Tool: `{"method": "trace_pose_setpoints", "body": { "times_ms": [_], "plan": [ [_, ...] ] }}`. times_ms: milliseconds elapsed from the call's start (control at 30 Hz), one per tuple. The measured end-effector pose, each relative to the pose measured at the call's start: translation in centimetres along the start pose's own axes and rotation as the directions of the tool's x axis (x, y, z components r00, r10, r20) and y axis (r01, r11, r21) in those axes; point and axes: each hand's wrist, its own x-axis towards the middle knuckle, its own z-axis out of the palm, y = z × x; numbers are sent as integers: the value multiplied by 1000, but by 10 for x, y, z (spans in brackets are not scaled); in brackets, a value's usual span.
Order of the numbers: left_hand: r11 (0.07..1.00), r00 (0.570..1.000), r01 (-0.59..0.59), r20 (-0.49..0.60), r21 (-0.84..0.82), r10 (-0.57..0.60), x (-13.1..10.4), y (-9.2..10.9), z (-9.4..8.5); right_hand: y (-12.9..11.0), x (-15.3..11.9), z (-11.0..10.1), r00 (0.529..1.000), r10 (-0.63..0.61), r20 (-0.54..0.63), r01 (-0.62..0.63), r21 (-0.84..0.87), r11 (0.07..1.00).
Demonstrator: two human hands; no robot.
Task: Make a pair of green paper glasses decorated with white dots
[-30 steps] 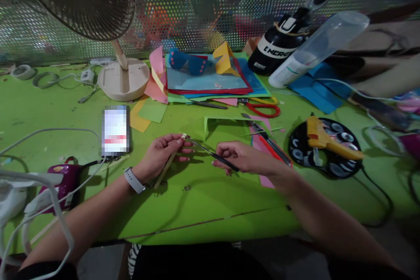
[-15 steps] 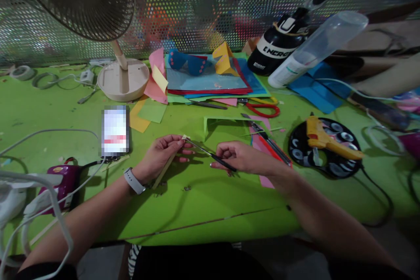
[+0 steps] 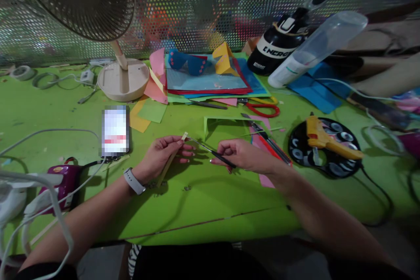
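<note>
Between thumb and index finger of my left hand (image 3: 164, 151) is pinched a narrow pale yellow strip (image 3: 168, 168), likely paper. Its short top end sticks up past the fingertips, and the rest slants down beside the palm. The other fingers are loosely spread. My right hand (image 3: 238, 155) is closed round the black handle of a slim tool (image 3: 223, 159) with a thin metal shaft. The tool's tip lies at the strip's top end; whether it touches is too small to tell. Both hands are just above the green table (image 3: 210, 201).
A phone (image 3: 114, 131) lies left of my hands, with a fan (image 3: 123, 81) behind. Paper sheets (image 3: 210, 85), scissors (image 3: 262, 108) and a folded green paper (image 3: 229, 120) are farther back. To the right lie a utility knife (image 3: 269, 142) and a yellow glue gun (image 3: 328, 140).
The strip's top end now stands up straighter above my left fingertips, and its lower part has swung slightly right. The tool's tip has shifted slightly right; both hands stay nearly in place.
</note>
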Motion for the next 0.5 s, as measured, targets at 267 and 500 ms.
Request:
{"method": "trace_pose_setpoints", "body": {
  "times_ms": [267, 500],
  "plan": [
    [1000, 1000, -12, 25, 4, 12, 1, -2, -4, -4, 0, 1, 1000, 14, -14, -14, -3, 1000],
    [999, 999, -32, 36, -6, 32, 2, -4, -5, -1, 0, 1, 1000, -2, -28, 1, -27, 1000]
  ]
}}
